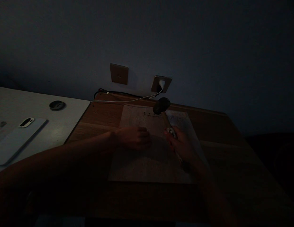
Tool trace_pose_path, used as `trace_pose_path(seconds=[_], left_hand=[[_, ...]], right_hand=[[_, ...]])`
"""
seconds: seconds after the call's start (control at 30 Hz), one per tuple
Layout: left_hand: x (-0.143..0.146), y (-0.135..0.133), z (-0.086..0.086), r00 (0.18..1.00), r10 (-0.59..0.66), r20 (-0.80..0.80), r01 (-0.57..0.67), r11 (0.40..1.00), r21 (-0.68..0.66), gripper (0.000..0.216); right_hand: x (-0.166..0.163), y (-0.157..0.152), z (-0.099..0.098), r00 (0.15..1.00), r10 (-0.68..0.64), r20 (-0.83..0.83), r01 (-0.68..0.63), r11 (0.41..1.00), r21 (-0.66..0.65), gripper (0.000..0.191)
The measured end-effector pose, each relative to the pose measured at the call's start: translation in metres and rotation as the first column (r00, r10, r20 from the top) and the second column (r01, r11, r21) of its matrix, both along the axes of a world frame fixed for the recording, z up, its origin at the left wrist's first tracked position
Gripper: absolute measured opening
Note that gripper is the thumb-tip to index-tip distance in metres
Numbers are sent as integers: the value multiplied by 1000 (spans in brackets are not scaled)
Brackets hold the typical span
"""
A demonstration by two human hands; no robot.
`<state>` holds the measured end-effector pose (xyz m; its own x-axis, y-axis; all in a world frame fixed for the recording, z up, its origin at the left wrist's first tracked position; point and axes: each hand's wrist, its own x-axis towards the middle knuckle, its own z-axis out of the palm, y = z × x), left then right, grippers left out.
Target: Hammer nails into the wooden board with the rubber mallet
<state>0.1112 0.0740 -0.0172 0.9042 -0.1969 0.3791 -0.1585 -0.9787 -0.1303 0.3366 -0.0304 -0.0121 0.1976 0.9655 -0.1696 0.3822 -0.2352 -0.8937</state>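
The scene is very dark. An open notebook [137, 164] with pale pages lies on a brown wooden desk [232, 164]. My left hand [134, 137] rests on the left page with its fingers curled under. My right hand [182, 146] is closed around a pen [171, 132], whose pale end shows above my fingers, over the book's middle fold. A dark rounded object [161, 105] sits at the top edge of the book; I cannot make out what it is.
A white table [66, 121] adjoins on the left with a phone [17, 138] and a small dark round item [57, 105]. Two wall sockets [119, 73] are on the wall behind; a white charger [161, 84] and cable [123, 101] run from the right one.
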Motion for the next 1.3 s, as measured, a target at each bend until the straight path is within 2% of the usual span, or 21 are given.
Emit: trace_pose_path(seconds=[0.07,0.13,0.17,0.2,0.27,0.3,0.33,0.37,0.57,0.87,0.97,1.1,1.3], left_hand=[[-1,13,-1,998,64,-2,-64,997,-51,19],[-3,33,-4,970,241,27,-229,949,-218,19],[-4,44,-7,929,368,43,-332,880,-341,19],[-6,56,-9,864,501,58,-419,777,-470,19],[-7,78,-16,743,669,14,-490,557,-670,18],[-7,86,-20,712,702,-22,-493,477,-728,17],[-7,93,-23,699,713,-51,-487,424,-764,15],[-8,97,-26,700,712,-67,-478,396,-784,14],[-12,98,-35,739,672,-45,-419,406,-812,15],[-11,96,-36,762,645,-51,-447,468,-763,14],[-10,97,-39,758,651,-40,-405,422,-811,18],[-12,95,-40,774,631,-59,-354,354,-865,43],[-14,94,-36,798,598,-73,-333,336,-881,50]], right_hand=[[-1,-1,0,1000,8,18,-8,1000,-2,31],[-3,-2,0,999,13,38,-13,1000,-1,30],[-4,-2,0,999,18,41,-18,1000,0,30],[-5,-2,0,999,25,39,-25,1000,-4,29],[-6,-1,-1,999,43,29,-43,999,-14,30],[-7,0,-2,998,52,27,-51,999,-19,31],[-7,1,-2,998,58,28,-57,998,-21,32],[-8,1,-3,998,59,27,-59,998,-22,33],[-10,5,-2,999,43,18,-42,999,-34,32],[-18,10,-1,994,102,32,-100,994,-49,32],[-22,13,-3,991,126,50,-125,992,-35,30],[-29,19,1,986,149,68,-147,989,-34,25],[-37,24,8,978,184,103,-178,982,-62,26]])
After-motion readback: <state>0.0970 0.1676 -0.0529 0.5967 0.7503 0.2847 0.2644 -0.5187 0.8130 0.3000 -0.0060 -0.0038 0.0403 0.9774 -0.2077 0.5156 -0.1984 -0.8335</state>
